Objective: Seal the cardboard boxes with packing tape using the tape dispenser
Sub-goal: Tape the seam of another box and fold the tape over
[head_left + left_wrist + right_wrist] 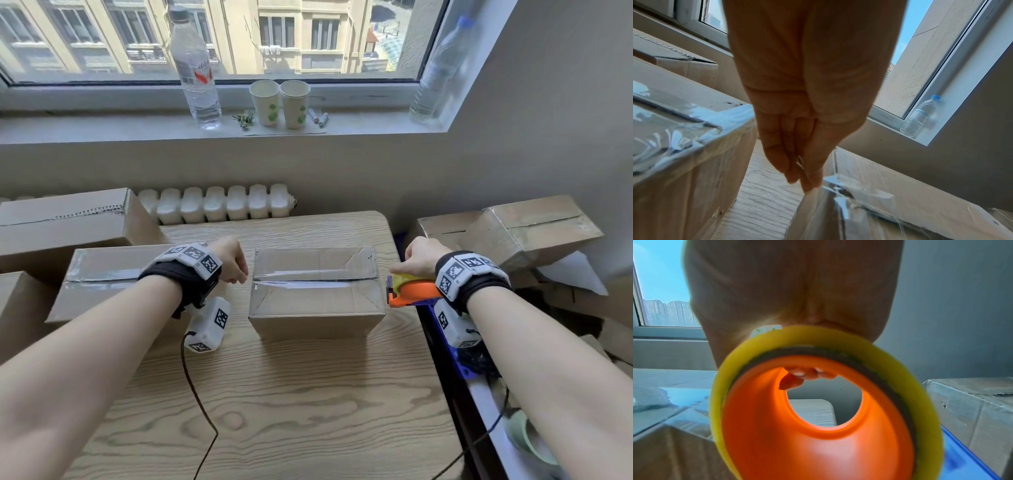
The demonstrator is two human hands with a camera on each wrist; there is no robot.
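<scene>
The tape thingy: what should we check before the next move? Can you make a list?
1. Dispenser held firmly: ok, the right hand grips it, fingers curled through its hole.
2. Tape laid along the box seam: ok, a shiny strip runs across the top.
3. Tape end at the left edge: ok, the left hand pinches it there.
4. Tape cut at the right edge: cannot tell, the dispenser sits right beside that edge.
5. Box flaps closed: ok.
6. Box steady on the table: ok, it sits flat.
</scene>
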